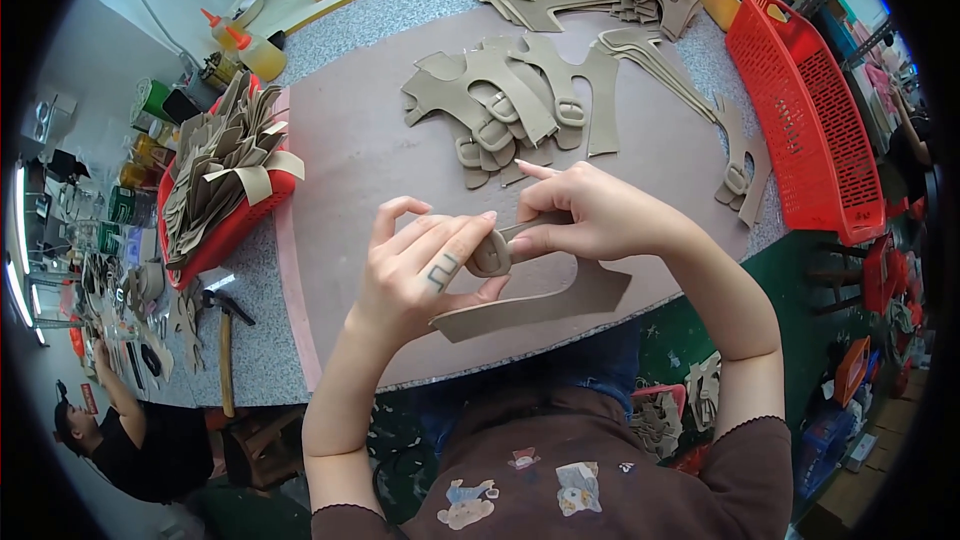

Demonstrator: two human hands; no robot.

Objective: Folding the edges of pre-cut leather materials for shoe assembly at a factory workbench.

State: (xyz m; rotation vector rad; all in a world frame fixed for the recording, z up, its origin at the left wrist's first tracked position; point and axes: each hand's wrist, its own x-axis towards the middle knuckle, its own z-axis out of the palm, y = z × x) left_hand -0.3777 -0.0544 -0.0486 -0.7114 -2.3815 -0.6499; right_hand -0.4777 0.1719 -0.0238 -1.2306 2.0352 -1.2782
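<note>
Both my hands hold one taupe shoe upper above the near part of the table mat. My left hand pinches its covered buckle between thumb and fingers. On the other side of the buckle, my right hand grips the strap with thumb and fingers, the index finger raised. A long curved band of the upper hangs below the hands. Just beyond them lies a loose pile of similar uppers, several with buckles fitted. Another buckled upper rests at the mat's right edge.
A red basket heaped with taupe pieces stands at left, near a hammer and glue bottles. Stacked uppers lie at the back. A long red basket borders the right. A co-worker is at far left.
</note>
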